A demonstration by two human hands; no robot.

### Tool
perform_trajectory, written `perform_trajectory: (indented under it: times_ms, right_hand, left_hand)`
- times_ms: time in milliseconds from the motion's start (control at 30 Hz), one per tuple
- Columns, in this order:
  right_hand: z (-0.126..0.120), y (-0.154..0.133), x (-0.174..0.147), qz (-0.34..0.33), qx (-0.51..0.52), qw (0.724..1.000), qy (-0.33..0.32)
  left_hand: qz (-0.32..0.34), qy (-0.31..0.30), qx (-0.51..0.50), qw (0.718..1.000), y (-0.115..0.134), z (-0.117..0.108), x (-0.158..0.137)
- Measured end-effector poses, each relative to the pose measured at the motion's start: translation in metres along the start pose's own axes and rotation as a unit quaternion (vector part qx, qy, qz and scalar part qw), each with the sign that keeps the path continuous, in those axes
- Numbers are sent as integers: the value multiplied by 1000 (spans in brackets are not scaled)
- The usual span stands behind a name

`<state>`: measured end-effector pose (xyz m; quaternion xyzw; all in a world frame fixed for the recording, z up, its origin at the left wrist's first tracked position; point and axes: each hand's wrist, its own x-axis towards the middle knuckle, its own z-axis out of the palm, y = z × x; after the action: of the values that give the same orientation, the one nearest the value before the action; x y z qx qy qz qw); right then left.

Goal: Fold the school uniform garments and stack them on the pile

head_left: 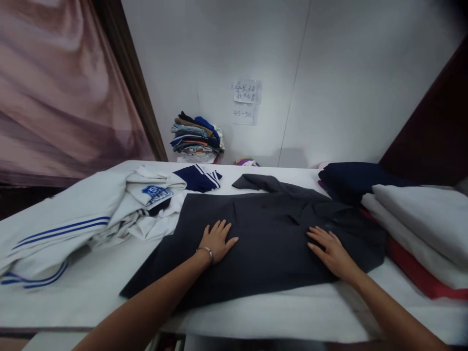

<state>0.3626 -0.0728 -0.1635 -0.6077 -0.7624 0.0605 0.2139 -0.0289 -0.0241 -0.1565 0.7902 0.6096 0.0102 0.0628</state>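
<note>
A dark grey, long-sleeved garment, perhaps a shirt [266, 253], lies spread sideways across the white table [98, 302]. One sleeve reaches toward the back edge, and the other end meets the folded stack on the right. My left hand [216, 242], with a bracelet at the wrist, rests flat on the left part of the cloth, fingers spread. On the right part lies my right hand [329, 249], also flat with its fingers stretched out. Neither hand grasps anything.
A rumpled white garment with blue stripes [84, 219] and a navy piece [199, 178] lie to the left. Folded white clothes [424, 219], a red one [413, 268] and navy ones [358, 175] stand at right. A clothes pile [195, 134] sits beyond the table, by the wall.
</note>
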Motion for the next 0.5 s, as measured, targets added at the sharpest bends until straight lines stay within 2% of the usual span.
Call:
perform_trajectory:
  times_ms: [133,233,333,500]
  right_hand:
    - [-20,-13,68,-30,84,994,66]
    - [-25,-19,135,34,136,988,67]
    - [-25,-16,196,102,134,983,80]
    - [-9,-10,268,131,131,982,44]
  left_hand:
    - [4,16,8,1000,-2,1,0]
    - [7,27,8,1000,-2,2,0]
    - [4,28,4,1000,-2,2,0]
    - [0,22,-4,1000,-1,0,-1]
